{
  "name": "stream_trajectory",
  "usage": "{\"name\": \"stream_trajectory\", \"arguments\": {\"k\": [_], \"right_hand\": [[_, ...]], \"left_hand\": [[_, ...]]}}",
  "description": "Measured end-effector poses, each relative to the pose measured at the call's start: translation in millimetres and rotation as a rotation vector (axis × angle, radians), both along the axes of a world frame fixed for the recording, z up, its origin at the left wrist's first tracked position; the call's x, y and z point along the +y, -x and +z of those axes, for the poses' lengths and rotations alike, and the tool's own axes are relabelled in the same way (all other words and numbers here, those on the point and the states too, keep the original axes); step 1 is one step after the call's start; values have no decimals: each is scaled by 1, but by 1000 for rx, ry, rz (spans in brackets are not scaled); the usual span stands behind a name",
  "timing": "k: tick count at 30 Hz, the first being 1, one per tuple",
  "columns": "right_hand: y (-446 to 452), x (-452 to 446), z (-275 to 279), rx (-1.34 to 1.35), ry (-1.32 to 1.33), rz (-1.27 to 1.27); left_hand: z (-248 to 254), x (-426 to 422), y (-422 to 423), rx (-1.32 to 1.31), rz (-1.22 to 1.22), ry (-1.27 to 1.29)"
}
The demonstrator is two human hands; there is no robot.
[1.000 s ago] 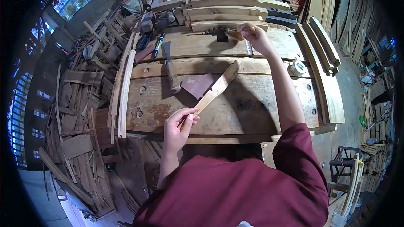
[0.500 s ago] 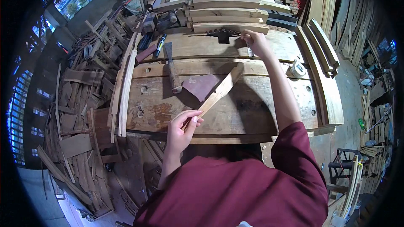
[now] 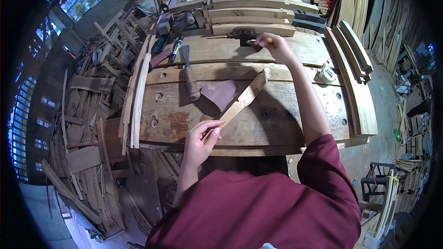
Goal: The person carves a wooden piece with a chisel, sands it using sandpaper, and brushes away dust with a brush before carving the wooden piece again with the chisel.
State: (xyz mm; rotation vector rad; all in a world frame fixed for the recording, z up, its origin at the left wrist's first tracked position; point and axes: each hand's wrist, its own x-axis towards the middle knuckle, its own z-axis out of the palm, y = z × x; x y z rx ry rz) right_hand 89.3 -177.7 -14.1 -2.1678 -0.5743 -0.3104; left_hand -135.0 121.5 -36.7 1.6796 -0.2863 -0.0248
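My left hand [image 3: 201, 142] is closed round the narrow end of a shaped wooden piece [image 3: 247, 94], which slants up to the right over the workbench [image 3: 184, 131]. The piece's wider end has a blunt, pale tip. My right hand [image 3: 275, 47] is raised over the far part of the bench, fingers pinched together and slightly blurred; what they hold, if anything, I cannot make out. Close by it lies a dark spiral auger bit [image 3: 240, 34]. Left of the wooden piece are a sheet of brown sandpaper [image 3: 220, 94] and a wood-handled chisel [image 3: 189, 75].
A white round tape measure [image 3: 327, 74] sits at the bench's right. Stacked boards [image 3: 251, 14] line the back, and planks [image 3: 348, 64] run along the right edge. A marker pen [image 3: 176, 49] and a hammer [image 3: 188, 19] lie at the upper left. Scrap wood [image 3: 90, 106] fills the left floor.
My right hand has shifted left, towards the auger bit; the pale strip hanging below it earlier no longer shows. My left hand and the wooden piece have barely moved.
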Motion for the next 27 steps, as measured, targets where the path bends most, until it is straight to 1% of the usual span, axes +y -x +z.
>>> {"name": "stream_trajectory", "arguments": {"k": [2, 3, 5, 6, 7, 9, 10, 12, 13, 15, 16, 17, 19, 20, 21, 23, 24, 26, 27], "right_hand": [[0, -1, 1, 99, -343, 57], [2, 0, 2, 101, -341, 61], [9, 4, 4, 71, -359, -19], [13, 4, 4, 6, -315, -1], [17, 5, 4, 7, -317, -2], [26, 6, 8, 75, -502, 22], [30, 7, 10, 76, -503, 20], [37, 8, 12, 198, -934, 9], [39, 5, 11, 201, -937, 5], [43, -4, 12, 423, -913, 32], [47, 0, 12, 374, -824, -68], [46, -3, 10, 374, -826, -71], [35, -20, -2, 183, -344, -508], [26, -32, -13, 42, -251, -559], [33, -32, -6, -20, -239, -548], [52, -23, 18, -57, -262, -409], [52, -21, 17, -53, -261, -412], [52, -20, 13, 157, -704, -96], [53, -22, 10, 156, -704, -98]], "left_hand": [[-2, 2, 0, 27, 2, -25], [-4, 2, -1, 25, -5, -39], [-6, 2, 0, 25, -10, -55], [-6, 1, 0, 41, -12, -38], [-6, 0, 0, 57, -15, -21], [-8, -1, 0, 51, -13, -6], [-9, -2, 0, 48, -10, 10], [-9, -1, -1, 52, -2, -25], [-9, -1, -1, 52, 6, -58], [-10, -1, -2, 49, 8, -43], [-11, -2, -2, 41, 14, -24], [-9, -2, -2, 42, 11, -26], [-5, -3, -1, 68, 41, -32], [-7, -2, -1, 67, 41, -31], [-9, -1, -2, 64, 44, -42], [-10, 0, -2, 66, 45, -53], [-9, 0, -2, 71, 68, -25], [-9, -1, -3, 76, 87, 4], [-10, -1, -3, 76, 152, 53]]}}
